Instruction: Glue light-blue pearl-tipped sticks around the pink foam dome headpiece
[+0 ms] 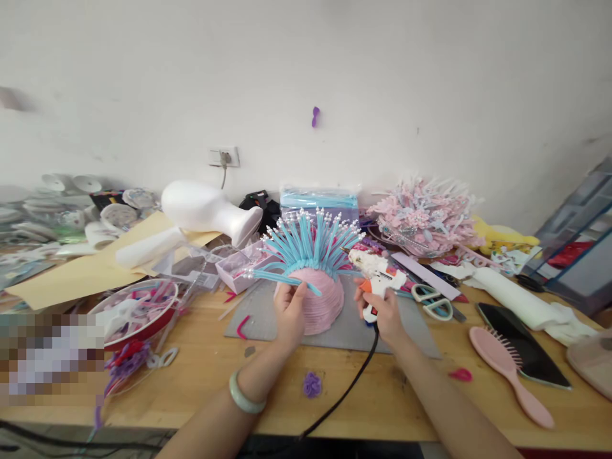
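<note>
A dome wrapped in pink pipe cleaner [321,305] stands on a grey mat [411,325], topped by a fan of blue pipe-cleaner stems [310,245] tipped with white beads. My left hand [291,311] pinches blue pipe cleaners [280,277] with beaded ends, in front of the dome's left side. In my right hand [382,312] is a white and orange glue gun [380,277], its nozzle pointing up and left towards the right edge of the fan. The gun's black cord runs down past the table's front edge. A purple pipe-cleaner flower [312,385] lies on the wood before the mat.
Around the mat are a white foam mannequin head [205,207], a pink decorated piece [425,217], scissors [433,302] and a round tray [165,312] of scraps. A pink hairbrush [509,373] and a black tablet-like slab [540,363] lie at right.
</note>
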{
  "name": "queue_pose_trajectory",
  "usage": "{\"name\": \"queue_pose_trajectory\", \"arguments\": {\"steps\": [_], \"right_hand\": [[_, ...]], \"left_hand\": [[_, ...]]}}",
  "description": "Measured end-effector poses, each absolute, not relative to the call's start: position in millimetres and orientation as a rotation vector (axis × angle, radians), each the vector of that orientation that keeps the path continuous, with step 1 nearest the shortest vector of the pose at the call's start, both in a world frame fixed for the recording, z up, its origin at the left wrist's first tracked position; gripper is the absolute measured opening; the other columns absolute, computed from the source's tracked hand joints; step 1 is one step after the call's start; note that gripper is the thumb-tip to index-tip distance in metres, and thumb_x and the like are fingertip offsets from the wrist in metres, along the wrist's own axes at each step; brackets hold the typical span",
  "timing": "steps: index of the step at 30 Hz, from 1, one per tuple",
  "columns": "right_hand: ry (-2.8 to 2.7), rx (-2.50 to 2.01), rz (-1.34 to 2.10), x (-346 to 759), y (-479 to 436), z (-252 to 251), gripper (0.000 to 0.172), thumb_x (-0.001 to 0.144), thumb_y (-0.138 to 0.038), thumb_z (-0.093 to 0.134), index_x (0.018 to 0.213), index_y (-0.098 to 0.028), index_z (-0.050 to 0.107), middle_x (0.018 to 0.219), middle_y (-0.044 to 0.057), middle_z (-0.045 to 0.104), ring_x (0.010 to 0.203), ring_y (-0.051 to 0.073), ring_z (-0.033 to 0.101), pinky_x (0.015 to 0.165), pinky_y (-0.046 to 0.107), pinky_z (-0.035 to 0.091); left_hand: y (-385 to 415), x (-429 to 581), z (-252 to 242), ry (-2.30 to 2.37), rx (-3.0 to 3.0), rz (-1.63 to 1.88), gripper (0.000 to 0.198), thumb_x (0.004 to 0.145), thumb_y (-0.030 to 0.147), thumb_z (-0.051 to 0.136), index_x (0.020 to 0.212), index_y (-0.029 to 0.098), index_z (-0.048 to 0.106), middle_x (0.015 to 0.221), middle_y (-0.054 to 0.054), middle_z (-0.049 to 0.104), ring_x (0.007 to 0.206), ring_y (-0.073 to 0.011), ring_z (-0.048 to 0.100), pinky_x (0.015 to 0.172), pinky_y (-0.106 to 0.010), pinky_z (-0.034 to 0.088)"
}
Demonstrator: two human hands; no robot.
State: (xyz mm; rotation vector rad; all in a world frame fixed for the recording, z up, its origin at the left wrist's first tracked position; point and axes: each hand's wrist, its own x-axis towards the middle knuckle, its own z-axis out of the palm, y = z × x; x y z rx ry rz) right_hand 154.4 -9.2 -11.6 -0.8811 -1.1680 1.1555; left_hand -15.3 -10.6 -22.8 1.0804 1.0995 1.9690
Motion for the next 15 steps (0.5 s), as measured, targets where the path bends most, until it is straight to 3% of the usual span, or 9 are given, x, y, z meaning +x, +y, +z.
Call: {"name": "queue_pose_trajectory", "arguments": {"steps": [9, 15], "right_hand": [[-1.373, -1.204, 1.092, 147.6, -9.9, -20.0, 0.020, 0.056, -0.033, 0.049, 0.063, -0.016, 0.056, 0.045, -0.003, 0.049, 0.037, 0.008, 0.040, 0.038, 0.022, 0.030], [-1.475, -1.299, 0.943, 145.8, -5.8, -29.5, 0.018, 0.060, -0.034, 0.046, 0.052, -0.019, 0.048, 0.042, -0.002, 0.046, 0.040, 0.011, 0.043, 0.041, 0.023, 0.033]], "left_hand": [[-12.7, -15.3, -19.8, 1.045, 1.143, 1.945, 0.017, 0.068, 0.032, 0.061, 0.063, 0.017, 0.055, 0.056, 0.004, 0.049, 0.054, -0.0100, 0.043, 0.054, -0.022, 0.036], [-13.2, -15.6, -22.4, 1.041, 1.165, 1.935, 0.016, 0.069, 0.032, 0.060, 0.064, 0.018, 0.055, 0.057, 0.004, 0.050, 0.055, -0.0102, 0.043, 0.054, -0.022, 0.036]]}}
